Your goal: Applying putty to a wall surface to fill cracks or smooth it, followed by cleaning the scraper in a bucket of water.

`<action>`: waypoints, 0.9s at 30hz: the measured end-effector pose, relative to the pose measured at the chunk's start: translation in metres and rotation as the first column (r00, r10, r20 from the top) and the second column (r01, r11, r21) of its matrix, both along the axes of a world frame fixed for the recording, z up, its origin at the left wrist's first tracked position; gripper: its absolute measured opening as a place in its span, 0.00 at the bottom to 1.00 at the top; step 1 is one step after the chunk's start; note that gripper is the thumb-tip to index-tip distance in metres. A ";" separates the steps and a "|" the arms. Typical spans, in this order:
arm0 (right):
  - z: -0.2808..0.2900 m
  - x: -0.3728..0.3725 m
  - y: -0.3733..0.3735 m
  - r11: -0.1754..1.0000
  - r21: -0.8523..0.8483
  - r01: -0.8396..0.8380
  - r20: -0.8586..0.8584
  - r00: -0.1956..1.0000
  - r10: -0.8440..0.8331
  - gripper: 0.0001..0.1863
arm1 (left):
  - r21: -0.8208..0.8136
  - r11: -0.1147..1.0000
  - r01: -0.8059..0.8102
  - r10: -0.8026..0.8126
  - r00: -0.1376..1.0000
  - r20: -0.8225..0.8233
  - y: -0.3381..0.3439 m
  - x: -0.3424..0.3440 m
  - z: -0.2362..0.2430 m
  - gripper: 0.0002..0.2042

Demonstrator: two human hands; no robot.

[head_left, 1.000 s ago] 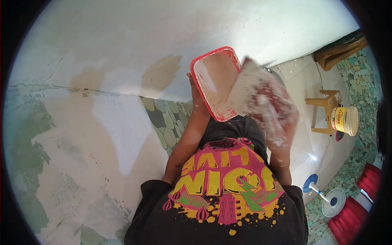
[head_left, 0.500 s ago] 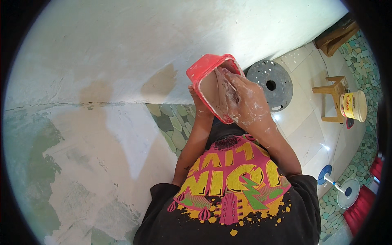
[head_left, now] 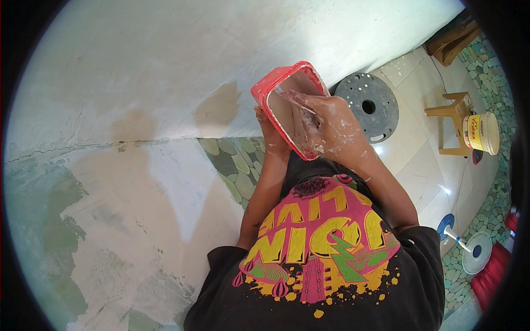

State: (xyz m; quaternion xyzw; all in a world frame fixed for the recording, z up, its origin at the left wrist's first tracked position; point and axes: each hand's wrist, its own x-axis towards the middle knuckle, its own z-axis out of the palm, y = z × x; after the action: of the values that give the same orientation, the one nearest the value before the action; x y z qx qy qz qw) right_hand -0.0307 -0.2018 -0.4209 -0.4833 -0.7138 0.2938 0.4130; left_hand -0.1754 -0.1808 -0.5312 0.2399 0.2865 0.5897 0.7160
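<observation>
A red, squarish plastic tub point(head_left: 269, 84) with a smeared rim is tilted in front of my chest. Grayish-beige paste point(head_left: 282, 115) coats its inside. My left hand point(head_left: 272, 131) supports the tub from its left and underside, mostly hidden behind it. Over the tub's right rim, my right hand point(head_left: 334, 128) reaches in with fingers bent and partly closed. White paste is smeared over its back and fingers. Whatever it may grip is hidden by the hand.
A pale wall point(head_left: 154, 60) fills the upper left, with patchy plaster point(head_left: 121, 220) below its cracked edge. To the right are a gray perforated disc point(head_left: 381, 105), a tan stool point(head_left: 454, 113), a yellow-labeled bucket point(head_left: 481, 134) and a fan point(head_left: 476, 252).
The tub has tipped slightly and sits a little higher in view. My right hand has shifted within it, its fingers reaching nearer the far side. My left hand still supports the tub.
</observation>
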 end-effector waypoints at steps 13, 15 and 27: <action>-0.018 0.003 -0.014 0.975 -0.126 0.183 -0.095 0.976 -0.195 0.20 | 0.062 0.998 -0.033 0.035 0.998 -0.042 0.001 0.006 0.001 0.46; -0.027 -0.003 -0.017 0.952 -0.035 0.305 -0.195 0.932 -0.306 0.18 | 0.101 0.995 -0.025 0.033 0.996 -0.079 0.002 0.007 0.000 0.45; -0.018 -0.013 -0.025 0.958 0.008 0.285 -0.241 0.931 -0.275 0.18 | 0.149 0.968 -0.199 0.192 0.980 0.059 0.006 0.000 -0.006 0.42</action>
State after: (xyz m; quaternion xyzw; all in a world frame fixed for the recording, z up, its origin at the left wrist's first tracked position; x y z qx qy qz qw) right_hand -0.0441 -0.2266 -0.4391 -0.5327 -0.5892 0.2722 0.5431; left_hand -0.1755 -0.1748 -0.5375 0.2522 0.2464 0.6830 0.6396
